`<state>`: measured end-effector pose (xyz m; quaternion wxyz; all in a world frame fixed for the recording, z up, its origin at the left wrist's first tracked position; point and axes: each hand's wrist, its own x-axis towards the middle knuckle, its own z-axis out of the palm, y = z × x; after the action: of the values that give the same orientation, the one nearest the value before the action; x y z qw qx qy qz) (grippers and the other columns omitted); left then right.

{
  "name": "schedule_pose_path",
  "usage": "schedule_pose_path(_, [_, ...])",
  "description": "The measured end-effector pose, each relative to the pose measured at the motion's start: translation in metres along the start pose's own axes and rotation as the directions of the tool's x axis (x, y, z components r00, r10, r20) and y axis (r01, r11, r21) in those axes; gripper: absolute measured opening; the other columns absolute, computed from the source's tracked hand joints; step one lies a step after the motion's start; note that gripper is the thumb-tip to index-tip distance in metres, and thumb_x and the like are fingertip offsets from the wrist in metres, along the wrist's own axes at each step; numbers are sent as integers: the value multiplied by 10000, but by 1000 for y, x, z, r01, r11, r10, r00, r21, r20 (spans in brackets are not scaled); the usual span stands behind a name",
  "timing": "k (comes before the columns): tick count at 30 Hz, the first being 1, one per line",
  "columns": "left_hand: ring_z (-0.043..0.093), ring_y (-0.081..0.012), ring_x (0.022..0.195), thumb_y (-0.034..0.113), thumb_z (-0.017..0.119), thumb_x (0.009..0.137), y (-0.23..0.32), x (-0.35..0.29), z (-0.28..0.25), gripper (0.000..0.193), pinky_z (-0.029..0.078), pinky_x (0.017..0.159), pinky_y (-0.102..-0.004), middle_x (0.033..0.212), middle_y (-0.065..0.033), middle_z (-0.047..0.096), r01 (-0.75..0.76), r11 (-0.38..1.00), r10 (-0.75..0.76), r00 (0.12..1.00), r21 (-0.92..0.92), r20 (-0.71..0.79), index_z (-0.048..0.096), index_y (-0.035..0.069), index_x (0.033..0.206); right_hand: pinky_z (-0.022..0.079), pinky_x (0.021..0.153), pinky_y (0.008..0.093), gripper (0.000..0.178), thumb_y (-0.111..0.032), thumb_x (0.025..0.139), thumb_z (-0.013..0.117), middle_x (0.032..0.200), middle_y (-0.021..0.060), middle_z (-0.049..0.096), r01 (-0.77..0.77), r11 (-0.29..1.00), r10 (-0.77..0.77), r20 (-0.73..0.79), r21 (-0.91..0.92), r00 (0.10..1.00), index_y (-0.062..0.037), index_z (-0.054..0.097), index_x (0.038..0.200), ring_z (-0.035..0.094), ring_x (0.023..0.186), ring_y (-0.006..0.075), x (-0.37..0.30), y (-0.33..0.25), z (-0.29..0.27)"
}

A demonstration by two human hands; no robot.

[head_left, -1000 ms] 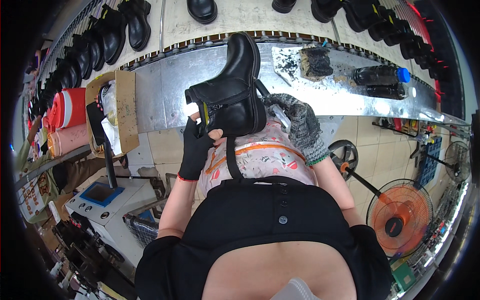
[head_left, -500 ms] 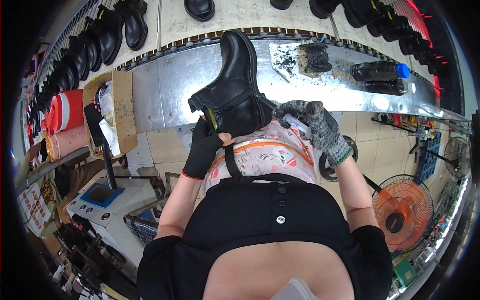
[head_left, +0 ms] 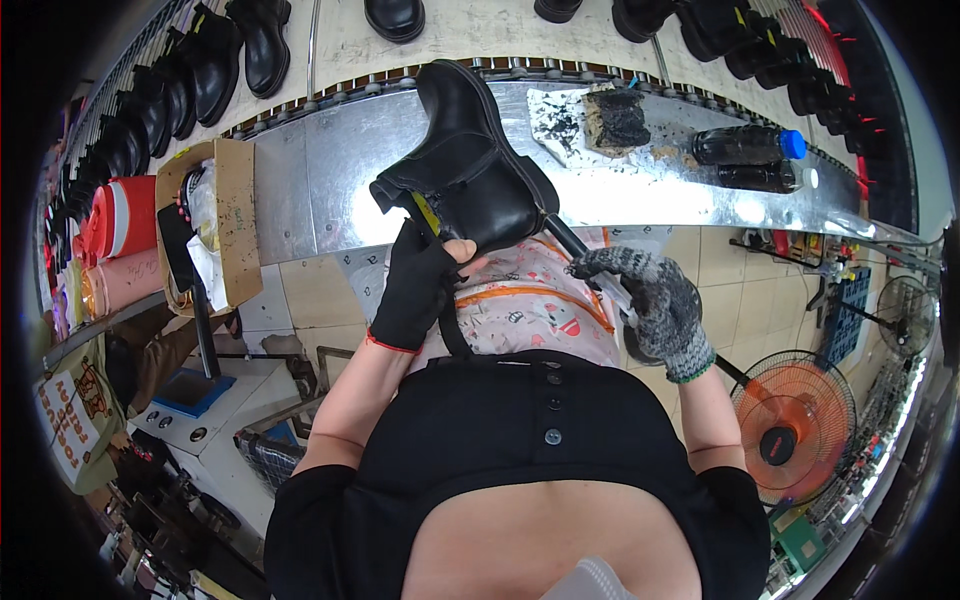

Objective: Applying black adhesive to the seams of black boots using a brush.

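Observation:
A black leather ankle boot lies on its side over the near edge of the metal-topped bench, toe pointing away from me. My left hand, in a black fingerless-thumb glove, grips the boot at its opening, where a yellow lining patch shows. In my right hand, under a grey knitted glove, is a slim pen-like tool with a dark front part and a pale handle. Its thin tip touches, or nearly touches, the boot near the heel. The fingers are closed around the handle.
A blackened sponge block rests beside a stained white cloth. Two dark-liquid bottles lie to their right. A cardboard box stands left. Beyond runs a conveyor bearing black boots. An orange fan stands at right.
My right hand has moved down and right, drawing the tool back so more of its dark front shows. The boot has tilted slightly, and the whole view has shifted a little.

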<state>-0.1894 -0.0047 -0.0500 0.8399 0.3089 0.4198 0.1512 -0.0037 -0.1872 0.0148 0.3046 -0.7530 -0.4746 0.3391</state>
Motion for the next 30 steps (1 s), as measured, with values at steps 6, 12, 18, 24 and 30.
schedule_pose_path(6, [626,-240,922,24,596,782,8,11,4,396,574,787,-338,1053,-137,581,54,988,-44,996,-144,72,484,-23,1158,516,784,340,311,-197,844,505,932,153,682,227,967,-211,-137,118,968,13,623,1041,678,866,270,-5,5,1])
schedule_pose_path(12, [610,-293,1016,61,570,817,17,10,7,418,545,873,-315,1122,-192,567,81,959,-45,990,-272,135,451,-84,1190,491,840,314,378,-263,897,507,1037,152,648,98,978,-77,-118,184,990,45,588,1101,650,925,238,-18,21,16])
schedule_pose_path(18, [598,-326,1042,62,558,827,25,12,1,430,538,889,-327,1174,-231,540,96,925,-26,981,-367,193,437,-105,1204,510,588,208,669,-464,884,550,989,165,620,8,192,125,-33,981,992,39,408,1301,597,599,100,-11,28,11])
schedule_pose_path(24, [677,-264,726,104,573,781,27,26,-32,425,561,590,-249,936,-217,643,200,949,-96,919,-242,383,490,-89,1151,439,432,210,551,-61,870,577,735,1,524,137,680,301,-444,720,844,-40,313,1354,492,543,71,38,109,49])
schedule_pose_path(30, [642,-178,547,143,580,761,43,33,-20,348,449,395,-192,744,-159,653,-57,997,46,984,60,169,557,-57,1044,484,586,342,396,-337,876,595,840,131,623,-268,788,563,-474,554,677,-30,540,1120,616,658,203,76,182,96])
